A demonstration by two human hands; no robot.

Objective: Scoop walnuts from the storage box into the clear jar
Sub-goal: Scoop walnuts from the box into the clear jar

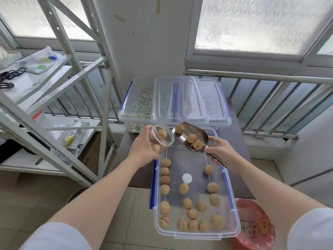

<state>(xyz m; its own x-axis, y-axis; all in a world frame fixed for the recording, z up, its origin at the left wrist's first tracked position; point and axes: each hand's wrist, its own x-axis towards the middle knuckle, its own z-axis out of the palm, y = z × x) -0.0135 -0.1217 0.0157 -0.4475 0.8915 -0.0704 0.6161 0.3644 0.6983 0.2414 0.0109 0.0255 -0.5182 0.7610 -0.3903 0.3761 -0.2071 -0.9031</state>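
Observation:
My left hand (pixel 144 147) grips a clear jar (pixel 163 136), tilted with its mouth toward the right, above the far end of the storage box (pixel 234 226). A couple of walnuts show inside the jar. My right hand (pixel 219 152) holds the handle of a metal scoop (pixel 193 137), whose tip almost touches the jar's rim. Three walnuts (pixel 191 138) lie in the scoop, one at its tip. Several loose walnuts (pixel 183 188) are scattered across the bottom of the open clear box with blue latches.
Behind the open box stand closed clear boxes (pixel 178 101), one with green-yellow contents, on a dark table (pixel 124 159). A white metal shelf rack (pixel 54 98) stands at the left. A red round object (pixel 255 226) lies at the lower right. A window railing runs along the back.

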